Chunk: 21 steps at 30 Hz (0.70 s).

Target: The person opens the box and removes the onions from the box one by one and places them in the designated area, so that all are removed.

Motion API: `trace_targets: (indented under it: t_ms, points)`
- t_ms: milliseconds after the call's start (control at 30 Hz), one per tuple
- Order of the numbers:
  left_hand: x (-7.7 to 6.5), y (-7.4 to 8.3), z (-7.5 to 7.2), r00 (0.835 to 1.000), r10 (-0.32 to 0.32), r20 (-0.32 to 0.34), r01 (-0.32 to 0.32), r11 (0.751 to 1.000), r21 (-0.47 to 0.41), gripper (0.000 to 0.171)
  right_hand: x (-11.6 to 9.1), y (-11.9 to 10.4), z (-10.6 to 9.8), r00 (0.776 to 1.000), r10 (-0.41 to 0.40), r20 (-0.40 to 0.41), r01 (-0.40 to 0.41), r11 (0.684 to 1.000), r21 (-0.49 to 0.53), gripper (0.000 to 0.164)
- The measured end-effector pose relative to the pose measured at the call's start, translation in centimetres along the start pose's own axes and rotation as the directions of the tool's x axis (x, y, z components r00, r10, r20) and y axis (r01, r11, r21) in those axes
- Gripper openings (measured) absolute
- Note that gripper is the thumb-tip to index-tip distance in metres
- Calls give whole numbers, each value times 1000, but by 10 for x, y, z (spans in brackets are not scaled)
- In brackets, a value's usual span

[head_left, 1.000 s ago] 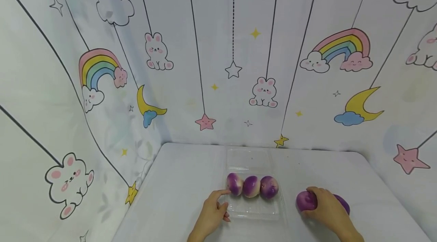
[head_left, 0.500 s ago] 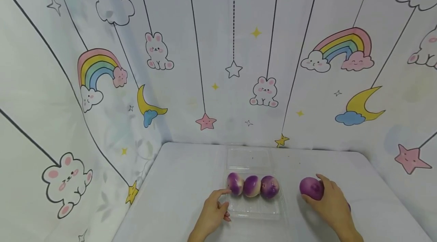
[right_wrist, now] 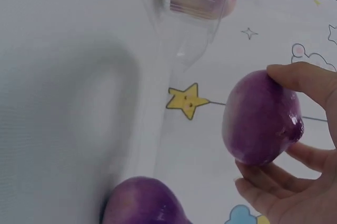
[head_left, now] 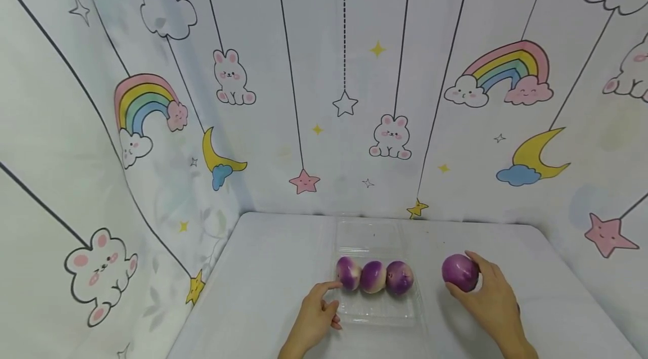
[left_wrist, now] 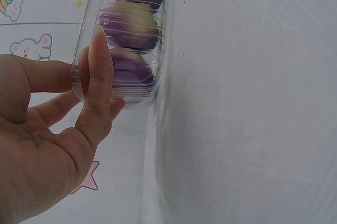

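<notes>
In the head view my right hand [head_left: 493, 303] holds a purple round fruit [head_left: 459, 272] above the table, right of a clear plastic box [head_left: 377, 313]. The right wrist view shows the thumb on one side of this fruit [right_wrist: 259, 121] and fingers on the other. Three purple-and-cream fruits, including a middle one [head_left: 373, 277], sit in a row in the box. At the box's left side is my left hand [head_left: 313, 314], its index finger over the wall and its thumb outside, gripping the edge. The left wrist view shows that hand [left_wrist: 58, 124] close up.
Another purple fruit [right_wrist: 141, 203] lies on the table below the right hand, almost hidden by it in the head view. The box's clear lid [head_left: 372, 237] lies open behind it. A patterned cloth [head_left: 344, 145] hangs behind the white table [head_left: 283, 252].
My right hand has gripped one of the fruits on the right and raised it off the table, away from its neighbour. The left hand and box have stayed in place.
</notes>
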State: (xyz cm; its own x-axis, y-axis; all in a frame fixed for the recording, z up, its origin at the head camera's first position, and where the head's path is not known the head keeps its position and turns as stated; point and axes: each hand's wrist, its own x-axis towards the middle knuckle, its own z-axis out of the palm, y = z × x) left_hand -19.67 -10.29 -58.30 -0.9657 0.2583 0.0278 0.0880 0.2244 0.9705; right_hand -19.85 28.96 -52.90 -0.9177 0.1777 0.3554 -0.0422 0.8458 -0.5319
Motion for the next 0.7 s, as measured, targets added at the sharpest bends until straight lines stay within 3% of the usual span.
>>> trace_targets:
  t_ms: [133,400,700]
  points:
    - [0,0,0,1000,-5,2,5,1000,-6,40,2,-5,-2,1000,6,12,-6,1000,6,94]
    - [-1,1,0,1000,-2,-1,2,1000,-8,39,4,-12,1,996,-85,-40,88,992,90,83]
    - [-1,1,0,1000,-4,-1,4,1000,-4,39,4,-18,7,996,-87,-35,90,988,129,83]
